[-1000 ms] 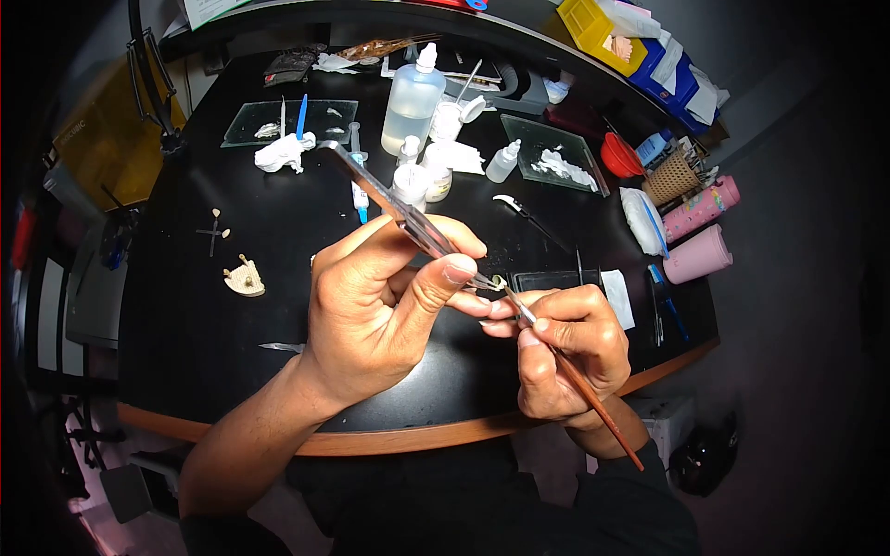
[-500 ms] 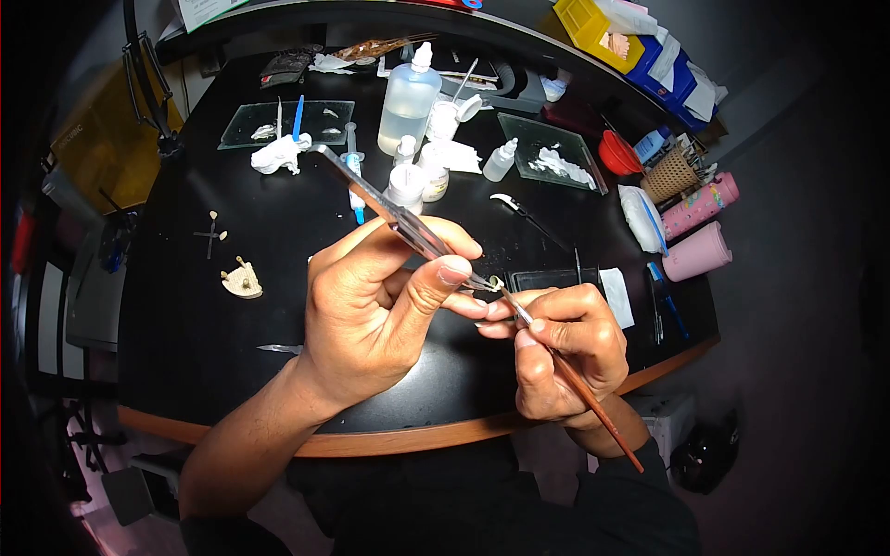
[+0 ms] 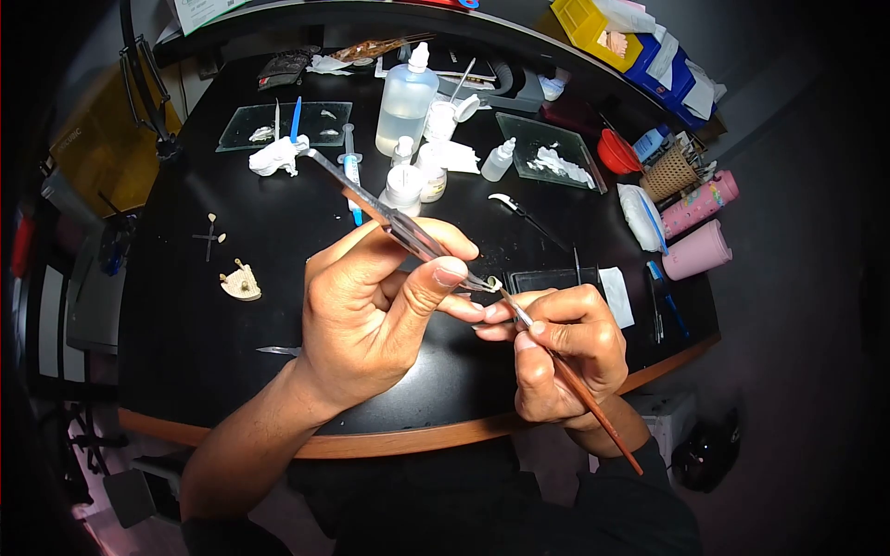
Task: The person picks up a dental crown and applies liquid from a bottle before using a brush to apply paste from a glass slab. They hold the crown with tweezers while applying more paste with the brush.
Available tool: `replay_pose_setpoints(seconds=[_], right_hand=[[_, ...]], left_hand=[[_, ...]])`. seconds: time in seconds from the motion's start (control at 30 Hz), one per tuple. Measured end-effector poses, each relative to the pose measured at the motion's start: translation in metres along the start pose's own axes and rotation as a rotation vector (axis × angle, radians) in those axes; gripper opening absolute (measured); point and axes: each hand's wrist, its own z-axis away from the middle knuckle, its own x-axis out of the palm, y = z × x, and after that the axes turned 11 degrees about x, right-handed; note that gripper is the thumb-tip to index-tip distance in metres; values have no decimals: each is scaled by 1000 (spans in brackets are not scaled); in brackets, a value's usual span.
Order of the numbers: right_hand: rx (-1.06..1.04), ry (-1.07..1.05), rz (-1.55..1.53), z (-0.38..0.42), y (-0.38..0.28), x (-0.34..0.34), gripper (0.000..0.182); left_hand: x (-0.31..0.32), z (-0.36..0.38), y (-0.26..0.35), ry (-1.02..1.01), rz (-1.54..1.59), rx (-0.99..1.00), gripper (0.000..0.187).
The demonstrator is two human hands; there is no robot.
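Tweezers (image 3: 408, 232) with brown side grips are pinched between the thumb and fingers of my left hand (image 3: 366, 320). Their tips clasp a tiny pale, hollow, crown-like piece (image 3: 494, 284) above the middle of the table. From the other side, my right hand (image 3: 570, 343) grips a slim brush (image 3: 589, 397) with a reddish-brown handle and metal ferrule, held like a pen. The brush tip meets the small piece at its right edge in this view. Fingertips of both hands come close together just beneath it.
A pale dental model (image 3: 241, 282) lies at left on the black table (image 3: 213, 371). Behind my hands stand a large clear bottle (image 3: 406, 107), white jars (image 3: 403, 188) and a syringe (image 3: 350, 167). Glass slabs (image 3: 519, 139) with white material flank them. Pink tumblers (image 3: 697, 252) stand at right.
The back end of the tweezers has swung slightly left, and the small piece has turned a little at their tips. My right hand and the brush stay almost still.
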Motion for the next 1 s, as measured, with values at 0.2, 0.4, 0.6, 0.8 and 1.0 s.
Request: replay_pose_setpoints(seconds=[0.2,0.4,0.6,0.8,1.0], right_hand=[[1,1,7,0,0,0,10],[0,-3,29,-1,0,0,11],[-3,-2,16,-1,0,0,11],[-8,-7,22,0,1,-1,10],[-3,-9,21,0,0,-1,9]], left_hand=[[0,1,-2,-1,1,4,26],[-1,1,0,-15,-28,-9,27],[0,0,0,-1,-6,-4,26],[4,2,1,108,100,-53,19],[3,2,0,100,65,-52,19]])
